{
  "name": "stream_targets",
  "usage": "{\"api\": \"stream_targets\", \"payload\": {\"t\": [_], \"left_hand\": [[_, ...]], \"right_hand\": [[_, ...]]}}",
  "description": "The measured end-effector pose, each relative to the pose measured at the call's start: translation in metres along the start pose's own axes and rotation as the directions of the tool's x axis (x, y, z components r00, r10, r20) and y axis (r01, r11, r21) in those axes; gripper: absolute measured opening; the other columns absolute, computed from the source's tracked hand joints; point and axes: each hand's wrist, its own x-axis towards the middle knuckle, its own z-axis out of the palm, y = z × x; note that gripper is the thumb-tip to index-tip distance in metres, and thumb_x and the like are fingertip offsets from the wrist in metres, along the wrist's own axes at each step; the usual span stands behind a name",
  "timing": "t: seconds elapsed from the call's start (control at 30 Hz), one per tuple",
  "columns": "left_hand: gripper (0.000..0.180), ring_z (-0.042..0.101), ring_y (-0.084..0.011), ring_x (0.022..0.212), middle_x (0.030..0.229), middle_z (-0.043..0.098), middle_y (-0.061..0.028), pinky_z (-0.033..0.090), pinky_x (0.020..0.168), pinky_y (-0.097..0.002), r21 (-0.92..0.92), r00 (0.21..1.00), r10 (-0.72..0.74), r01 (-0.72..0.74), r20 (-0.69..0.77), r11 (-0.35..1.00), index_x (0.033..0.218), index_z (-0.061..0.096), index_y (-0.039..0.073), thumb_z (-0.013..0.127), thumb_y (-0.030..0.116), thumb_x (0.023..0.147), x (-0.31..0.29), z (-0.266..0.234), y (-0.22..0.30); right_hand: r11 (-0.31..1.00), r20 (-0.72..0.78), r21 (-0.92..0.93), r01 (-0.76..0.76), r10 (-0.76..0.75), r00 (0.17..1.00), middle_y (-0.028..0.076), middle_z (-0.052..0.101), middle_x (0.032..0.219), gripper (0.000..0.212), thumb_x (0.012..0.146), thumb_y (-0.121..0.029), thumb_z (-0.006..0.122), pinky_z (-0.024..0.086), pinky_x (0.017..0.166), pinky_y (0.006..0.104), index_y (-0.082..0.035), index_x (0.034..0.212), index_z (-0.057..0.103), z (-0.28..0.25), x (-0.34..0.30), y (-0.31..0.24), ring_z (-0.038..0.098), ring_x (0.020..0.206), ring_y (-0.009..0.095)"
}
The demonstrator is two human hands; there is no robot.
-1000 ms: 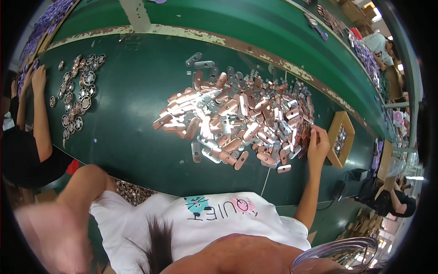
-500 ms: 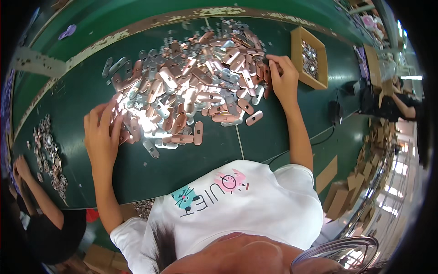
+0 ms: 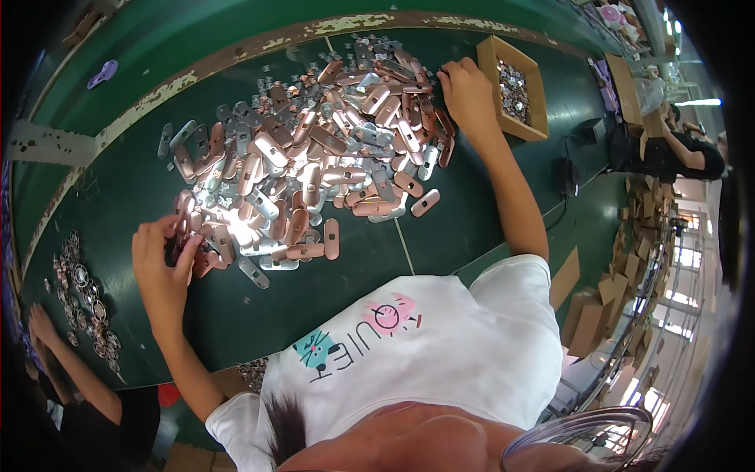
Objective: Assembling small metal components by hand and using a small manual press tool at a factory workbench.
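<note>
A broad pile of rounded oblong metal plates (image 3: 343, 176), rose-gold and silver, each with a small hole, covers the middle of the green table (image 3: 314, 307). At its near left edge my left hand (image 3: 160, 263) curls its fingers and thumb around a few rose-gold plates (image 3: 184, 226). My right hand (image 3: 470, 98) is beside the pile's far right edge, its fingers bent inward. What those fingertips hold, if anything, is hidden. Small shiny bits lie scattered along the pile's far side.
Right of my right hand stands an open cardboard box (image 3: 536, 98) holding small metal pieces. Round metal parts (image 3: 81, 275) lie in a heap at the left, near another person's hand (image 3: 43, 324). A black device (image 3: 568, 175) with a cable sits at the table's right edge.
My left hand has drawn back a little toward me, its fingers now bent around plates. My right hand has slid farther away along the pile's edge. The whole view has shifted slightly.
</note>
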Motion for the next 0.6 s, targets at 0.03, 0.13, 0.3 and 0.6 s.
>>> {"api": "stream_targets", "payload": {"t": [0.03, 0.13, 0.3, 0.6], "left_hand": [[0.022, 0.055, -0.0222, 0.069, 0.083, 0.056, -0.0084, 0.045, 0.061, -0.0325, 0.053, 0.997, 0.058, -0.06, 0.052, 0.997, 0.096, 0.062, 0.002, 0.07, 0.008, 0.077, -0.003, -0.003, -0.002], [0.02, 0.054, -0.0238, 0.068, 0.077, 0.055, -0.0088, 0.044, 0.061, -0.0334, -0.015, 0.999, -0.028, 0.029, 0.042, 0.999, 0.093, 0.062, 0.001, 0.07, 0.008, 0.076, -0.002, 0.002, -0.001], [0.014, 0.053, -0.0249, 0.067, 0.076, 0.056, -0.0084, 0.045, 0.061, -0.0348, 0.08, 0.997, 0.079, -0.079, 0.002, 0.994, 0.087, 0.062, 0.002, 0.068, 0.004, 0.075, 0.002, -0.001, 0.0], [0.004, 0.059, -0.0131, 0.066, 0.082, 0.063, -0.007, 0.046, 0.058, -0.0266, -0.398, 0.979, -0.193, 0.15, -0.069, 0.905, 0.086, 0.058, -0.001, 0.061, 0.002, 0.086, -0.009, -0.005, -0.006]], "right_hand": [[1.0, -0.008, -0.002, -0.011, 0.011, 1.0, 0.016, 0.058, 0.089, 0.013, 0.086, -0.014, 0.056, 0.049, 0.068, 0.0466, -0.005, 0.092, 0.062, 0.001, 0.001, -0.003, 0.061, 0.078, 0.038], [0.999, -0.026, -0.004, -0.046, 0.046, 0.999, 0.017, 0.058, 0.085, 0.01, 0.085, -0.016, 0.056, 0.049, 0.068, 0.048, -0.008, 0.088, 0.061, -0.001, 0.001, -0.005, 0.06, 0.077, 0.039], [0.983, -0.109, 0.174, -0.058, 0.078, 0.991, 0.014, 0.058, 0.083, 0.01, 0.085, -0.014, 0.058, 0.048, 0.067, 0.0448, -0.007, 0.091, 0.062, 0.002, 0.005, -0.005, 0.06, 0.078, 0.036], [0.925, 0.024, 0.374, -0.072, 0.068, 0.997, 0.012, 0.06, 0.079, 0.008, 0.083, -0.008, 0.062, 0.048, 0.063, 0.0337, -0.003, 0.09, 0.063, 0.004, 0.013, -0.009, 0.061, 0.069, 0.025]]}}
